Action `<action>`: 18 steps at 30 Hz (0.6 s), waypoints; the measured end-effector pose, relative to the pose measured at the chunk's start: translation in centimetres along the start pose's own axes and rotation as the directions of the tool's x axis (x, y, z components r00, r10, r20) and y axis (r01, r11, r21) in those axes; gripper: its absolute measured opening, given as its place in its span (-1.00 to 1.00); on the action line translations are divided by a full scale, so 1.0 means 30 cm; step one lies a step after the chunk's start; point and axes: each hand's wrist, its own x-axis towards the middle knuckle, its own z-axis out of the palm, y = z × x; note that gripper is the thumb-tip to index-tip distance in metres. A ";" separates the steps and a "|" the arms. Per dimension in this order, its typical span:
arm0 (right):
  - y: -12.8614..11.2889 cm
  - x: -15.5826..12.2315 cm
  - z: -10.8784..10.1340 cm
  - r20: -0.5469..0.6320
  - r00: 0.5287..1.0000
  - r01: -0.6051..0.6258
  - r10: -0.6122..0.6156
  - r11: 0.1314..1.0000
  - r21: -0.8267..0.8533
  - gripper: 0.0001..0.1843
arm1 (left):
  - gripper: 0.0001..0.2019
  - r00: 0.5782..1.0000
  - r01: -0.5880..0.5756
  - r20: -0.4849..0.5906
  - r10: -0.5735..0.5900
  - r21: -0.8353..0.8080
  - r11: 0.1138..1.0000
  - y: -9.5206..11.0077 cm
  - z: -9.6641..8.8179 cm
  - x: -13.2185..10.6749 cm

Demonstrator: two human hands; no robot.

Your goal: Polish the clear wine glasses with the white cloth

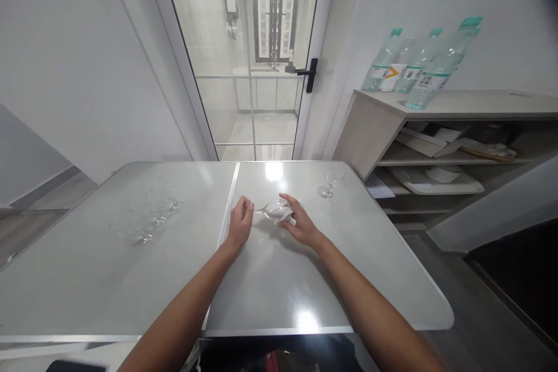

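A clear stemmed glass (274, 209) lies on its side between my hands, above the pale grey table (279, 279). My right hand (300, 224) wraps round the bowl of the glass, with something white, perhaps a cloth, at its fingers. My left hand (240, 222) is pinched on the stem end at the left. A second stemmed glass (330, 185) stands upright on the table to the right of my hands.
Several clear glasses (150, 218) stand grouped on the left half of the table. A shelf unit (436, 128) at the right carries several water bottles (418, 67) on top. A glass door (257, 58) is straight ahead.
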 end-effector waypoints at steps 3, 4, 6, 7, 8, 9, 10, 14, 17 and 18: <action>0.004 0.000 0.002 0.027 1.000 0.012 -0.012 1.000 -0.017 -0.28 | -0.63 0.998 -0.057 0.006 0.056 0.066 0.996 0.023 -0.011 0.000; 0.006 0.003 0.004 0.008 1.000 0.005 -0.005 1.000 0.018 -0.28 | -0.63 0.997 -0.083 0.003 0.083 0.097 0.992 0.030 -0.012 -0.001; 0.008 0.010 0.013 -0.041 0.999 -0.023 0.029 0.991 0.129 -0.26 | -0.64 0.990 -0.140 -0.013 0.143 0.155 0.978 0.041 -0.011 -0.004; 0.008 0.014 0.018 -0.066 0.997 -0.037 0.050 0.981 0.190 -0.25 | -0.64 0.985 -0.162 -0.025 0.169 0.176 0.971 0.044 -0.009 -0.005; 0.008 0.017 0.024 -0.088 0.994 -0.048 0.070 0.970 0.239 -0.25 | -0.64 0.982 -0.174 -0.035 0.183 0.187 0.967 0.044 -0.007 -0.006; 0.008 0.020 0.030 -0.105 0.991 -0.054 0.085 0.962 0.266 -0.25 | -0.65 0.983 -0.170 -0.040 0.180 0.187 0.968 0.041 -0.004 -0.006; 0.008 0.022 0.034 -0.127 0.988 -0.052 0.088 0.962 0.268 -0.26 | -0.65 0.987 -0.144 -0.041 0.153 0.169 0.975 0.036 0.000 -0.006; -0.003 0.020 0.030 -0.272 0.962 0.002 0.041 0.988 0.157 -0.43 | -0.61 0.988 0.153 -0.023 -0.155 -0.082 0.985 0.003 0.012 0.005; -0.017 0.019 0.008 -0.422 0.905 0.025 0.060 0.981 0.193 -0.51 | -0.59 0.953 0.289 -0.005 -0.304 -0.289 0.913 -0.009 0.014 0.015; -0.021 0.020 0.000 -0.429 0.900 0.033 0.078 0.969 0.245 -0.51 | -0.59 0.950 0.297 0.006 -0.312 -0.329 0.897 -0.009 0.013 0.017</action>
